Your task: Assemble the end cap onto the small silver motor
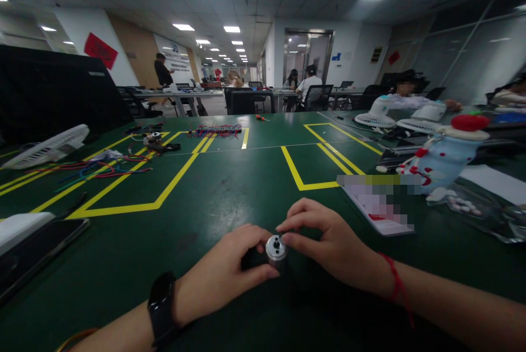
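Held between thumb and fingers of the left hand (236, 264), one metal cylinder (276, 249) sits low at centre, the right hand's (335, 242) thumb and forefinger narrowly pinched at its rim. Beyond, two yellow tape outlines (156, 205) mark the green table (230, 182); farther, one screwdriver (260, 118).

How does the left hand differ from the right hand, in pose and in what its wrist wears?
The left hand curls thumb and fingers around the side of the metal cylinder; the right hand has fingertips at its top edge. The left wrist wears a black watch, the right a red string. Both hands are bare.
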### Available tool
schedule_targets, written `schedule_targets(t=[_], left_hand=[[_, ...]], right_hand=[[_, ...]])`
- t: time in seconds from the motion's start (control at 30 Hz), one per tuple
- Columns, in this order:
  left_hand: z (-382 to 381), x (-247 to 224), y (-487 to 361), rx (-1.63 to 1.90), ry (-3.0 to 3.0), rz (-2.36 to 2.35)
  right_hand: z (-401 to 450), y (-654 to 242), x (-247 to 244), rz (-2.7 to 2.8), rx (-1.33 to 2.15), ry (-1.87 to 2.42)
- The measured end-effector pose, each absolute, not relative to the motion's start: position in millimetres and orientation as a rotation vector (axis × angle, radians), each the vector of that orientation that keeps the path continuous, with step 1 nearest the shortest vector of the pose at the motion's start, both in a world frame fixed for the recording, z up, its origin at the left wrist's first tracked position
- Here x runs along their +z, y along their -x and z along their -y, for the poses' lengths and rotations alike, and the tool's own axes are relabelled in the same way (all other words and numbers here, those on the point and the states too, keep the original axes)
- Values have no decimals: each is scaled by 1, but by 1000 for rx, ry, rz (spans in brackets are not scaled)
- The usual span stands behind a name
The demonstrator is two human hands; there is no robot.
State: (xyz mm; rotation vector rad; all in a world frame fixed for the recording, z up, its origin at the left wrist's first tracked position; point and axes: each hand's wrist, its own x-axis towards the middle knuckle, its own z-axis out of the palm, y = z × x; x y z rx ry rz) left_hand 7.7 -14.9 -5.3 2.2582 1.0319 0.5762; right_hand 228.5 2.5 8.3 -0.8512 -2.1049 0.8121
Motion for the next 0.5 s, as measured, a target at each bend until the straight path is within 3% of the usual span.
schedule_targets(t=[0.5], left_hand=[[15, -7, -7, 585, -2261, -1047]], right_hand=[[5, -226, 20, 2165, 825, 857]])
